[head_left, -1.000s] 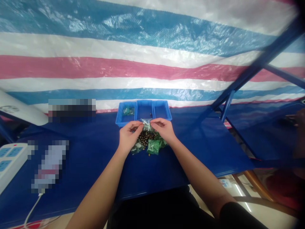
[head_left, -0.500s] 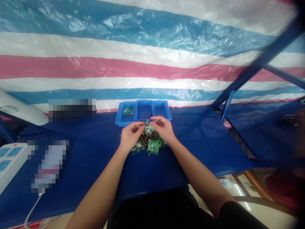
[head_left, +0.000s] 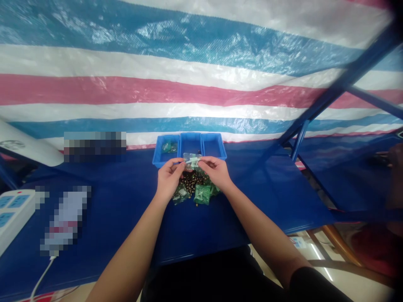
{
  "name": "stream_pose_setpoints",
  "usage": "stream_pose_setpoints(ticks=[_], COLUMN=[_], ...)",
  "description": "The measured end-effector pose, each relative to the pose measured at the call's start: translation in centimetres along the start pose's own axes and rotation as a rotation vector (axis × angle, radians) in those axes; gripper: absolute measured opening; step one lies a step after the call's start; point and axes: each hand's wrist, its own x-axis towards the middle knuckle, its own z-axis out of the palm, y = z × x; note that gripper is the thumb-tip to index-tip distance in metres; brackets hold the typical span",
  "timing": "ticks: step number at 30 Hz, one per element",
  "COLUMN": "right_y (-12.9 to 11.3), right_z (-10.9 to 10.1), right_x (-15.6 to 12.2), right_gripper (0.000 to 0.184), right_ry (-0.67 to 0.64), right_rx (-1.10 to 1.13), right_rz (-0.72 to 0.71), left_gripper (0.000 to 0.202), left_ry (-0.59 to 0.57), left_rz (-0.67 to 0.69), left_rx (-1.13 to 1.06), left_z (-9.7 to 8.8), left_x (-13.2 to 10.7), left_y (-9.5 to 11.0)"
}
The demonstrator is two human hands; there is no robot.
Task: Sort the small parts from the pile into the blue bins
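Note:
Between my two hands a small clear plastic bag (head_left: 192, 160) is stretched flat, with something pale inside that I cannot make out. My left hand (head_left: 170, 175) pinches its left edge, and my right hand (head_left: 216, 171) grips the right edge. Below the bag lies a heap of small brass-and-dark metal pieces (head_left: 192, 181). Around that heap are a green plastic packet (head_left: 202, 194) in front and a clear packet (head_left: 181, 194) on the left. One tiny brass piece (head_left: 197, 204) rests apart, nearer to me.
Behind my hands stand three joined blue bins: the left bin (head_left: 156, 155) holds green packets, the middle bin (head_left: 190, 142) a small dark piece, beside the right bin (head_left: 213, 144). A white power strip (head_left: 19, 209) and a blurred-out cabled object (head_left: 66, 218) lie on the blue table (head_left: 119, 226) at left.
The clear bag has gone from bunched up to spread flat between my hands, raised slightly away from the heap. My left hand has shifted a little to the left.

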Motion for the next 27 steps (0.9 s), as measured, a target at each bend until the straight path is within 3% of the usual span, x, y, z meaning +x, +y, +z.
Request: stream_pose_setpoints(ticks=[11, 15, 19, 27], right_y=[0.3, 0.0, -0.3, -0.8], right_z=[-0.2, -0.2, -0.1, -0.2], right_x=[0.0, -0.2, -0.2, -0.2], right_gripper=[0.028, 0.026, 0.028, 0.034], right_ry=[0.023, 0.026, -0.028, -0.065], right_rx=[-0.085, -0.096, -0.004, 0.052], right_rz=[-0.049, -0.076, 0.020, 0.018], left_gripper=[0.025, 0.027, 0.029, 0.029], left_ry=[0.038, 0.019, 0.009, 0.005], left_rz=[0.053, 0.017, 0.003, 0.114], left_rx=[0.194, 0.141, 0.078, -0.017], left_z=[-0.4, -0.1, 0.0, -0.3], left_x=[0.2, 0.0, 0.0, 0.2], left_y=[-0.6, -0.4, -0.3, -0.5])
